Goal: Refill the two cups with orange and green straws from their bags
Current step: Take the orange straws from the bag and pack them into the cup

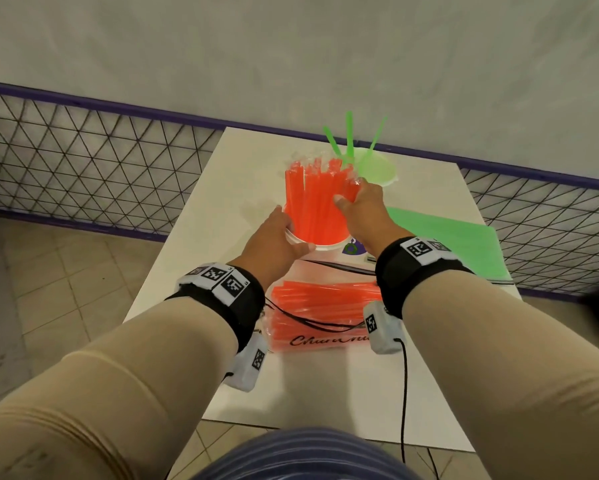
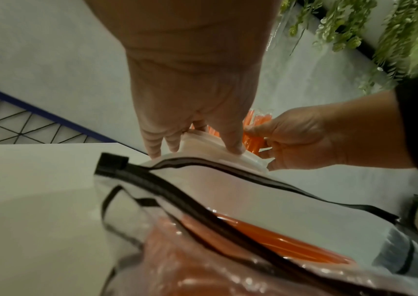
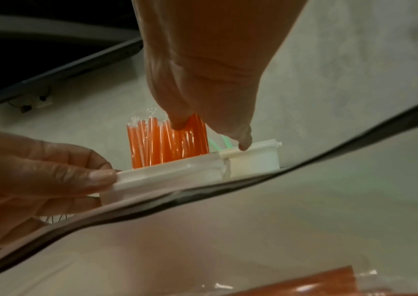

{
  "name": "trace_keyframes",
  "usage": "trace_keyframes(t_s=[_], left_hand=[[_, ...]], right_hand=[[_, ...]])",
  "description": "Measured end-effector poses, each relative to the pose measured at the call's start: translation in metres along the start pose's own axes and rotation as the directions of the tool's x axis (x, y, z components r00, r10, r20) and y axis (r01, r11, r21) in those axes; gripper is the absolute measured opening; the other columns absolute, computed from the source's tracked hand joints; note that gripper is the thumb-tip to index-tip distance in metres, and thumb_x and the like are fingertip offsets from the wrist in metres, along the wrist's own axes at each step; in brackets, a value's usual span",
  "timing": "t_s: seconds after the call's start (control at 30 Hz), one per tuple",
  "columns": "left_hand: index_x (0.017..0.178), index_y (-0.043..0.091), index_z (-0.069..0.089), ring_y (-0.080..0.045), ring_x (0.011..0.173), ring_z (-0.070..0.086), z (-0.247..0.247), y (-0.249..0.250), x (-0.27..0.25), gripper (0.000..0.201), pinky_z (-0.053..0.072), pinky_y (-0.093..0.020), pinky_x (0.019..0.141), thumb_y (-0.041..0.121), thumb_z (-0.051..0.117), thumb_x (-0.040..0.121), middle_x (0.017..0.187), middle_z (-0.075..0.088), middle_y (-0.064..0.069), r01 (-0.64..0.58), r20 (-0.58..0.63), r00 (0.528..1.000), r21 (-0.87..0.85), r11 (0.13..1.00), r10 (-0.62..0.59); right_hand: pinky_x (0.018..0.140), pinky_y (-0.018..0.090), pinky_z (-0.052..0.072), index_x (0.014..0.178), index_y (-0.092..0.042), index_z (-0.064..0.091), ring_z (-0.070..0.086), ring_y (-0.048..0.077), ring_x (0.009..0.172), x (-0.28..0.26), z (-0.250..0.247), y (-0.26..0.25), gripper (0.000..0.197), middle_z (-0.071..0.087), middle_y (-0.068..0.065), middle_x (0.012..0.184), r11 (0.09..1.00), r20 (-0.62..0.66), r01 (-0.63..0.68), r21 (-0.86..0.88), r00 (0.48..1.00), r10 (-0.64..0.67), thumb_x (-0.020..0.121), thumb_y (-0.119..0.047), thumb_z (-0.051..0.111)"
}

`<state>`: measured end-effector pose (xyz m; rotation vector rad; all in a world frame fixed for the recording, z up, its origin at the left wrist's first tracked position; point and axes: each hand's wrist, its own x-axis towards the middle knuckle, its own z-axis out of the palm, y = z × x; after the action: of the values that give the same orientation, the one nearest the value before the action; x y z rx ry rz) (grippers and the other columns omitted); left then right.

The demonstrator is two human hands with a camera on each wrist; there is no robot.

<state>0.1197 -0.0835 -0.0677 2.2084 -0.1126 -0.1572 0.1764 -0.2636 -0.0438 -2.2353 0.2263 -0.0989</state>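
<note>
A white cup (image 1: 325,245) packed with orange straws (image 1: 312,206) stands mid-table. My left hand (image 1: 284,233) grips its left rim, thumb on the rim (image 3: 167,174) and fingers curled below. My right hand (image 1: 357,202) pinches a bunch of the orange straws (image 3: 157,146) on the cup's right side, also seen in the left wrist view (image 2: 258,140). Behind it to the right is the green cup (image 1: 391,181), which holds three green straws (image 1: 349,136). The clear zip bag of orange straws (image 1: 312,306) lies open near me, under my wrists.
The green straw bag (image 1: 464,240) lies flat at the table's right. The small white table (image 1: 242,161) is backed by a purple-framed wire fence (image 1: 83,140) and a grey wall. Cables from the wrist cameras cross the orange bag.
</note>
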Motion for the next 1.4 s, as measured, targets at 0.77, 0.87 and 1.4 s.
trace_keyframes(t_s=[0.77,0.87,1.4], left_hand=[[0.089,0.012,0.053,-0.018,0.098,0.054,-0.006,0.011,-0.036,0.020,0.038,-0.025,0.072,0.027,0.066,0.087,0.109,0.053,-0.002,0.008,-0.263,0.964,-0.085,0.996,-0.030],[0.077,0.002,0.062,-0.017,0.093,0.055,-0.007,0.000,-0.051,0.027,0.038,-0.028,0.076,0.025,0.062,0.091,0.097,0.059,-0.002,0.018,-0.130,0.991,-0.047,0.999,-0.024],[0.153,0.018,0.018,-0.023,0.117,0.052,-0.003,-0.008,-0.058,0.100,0.048,-0.026,0.083,0.005,0.077,0.073,0.150,0.035,-0.006,0.132,0.402,0.885,0.264,0.955,-0.234]], right_hand=[[0.092,0.026,0.042,0.140,-0.011,0.036,0.045,0.020,0.117,-0.077,-0.022,-0.031,0.062,0.042,0.008,0.132,0.982,-0.328,0.181,-0.052,0.926,-0.188,0.083,-0.002,0.059],[0.081,0.031,0.047,0.113,-0.015,0.059,0.055,0.013,0.093,-0.109,-0.017,-0.036,0.024,0.059,-0.002,0.105,0.876,0.037,0.433,-0.214,0.899,-0.436,0.090,-0.010,0.053],[0.088,0.034,0.042,0.137,-0.008,0.042,0.054,0.028,0.110,-0.118,0.028,0.014,0.064,0.051,0.011,0.123,0.622,0.695,0.591,-0.513,0.712,-0.103,0.087,-0.040,0.065]])
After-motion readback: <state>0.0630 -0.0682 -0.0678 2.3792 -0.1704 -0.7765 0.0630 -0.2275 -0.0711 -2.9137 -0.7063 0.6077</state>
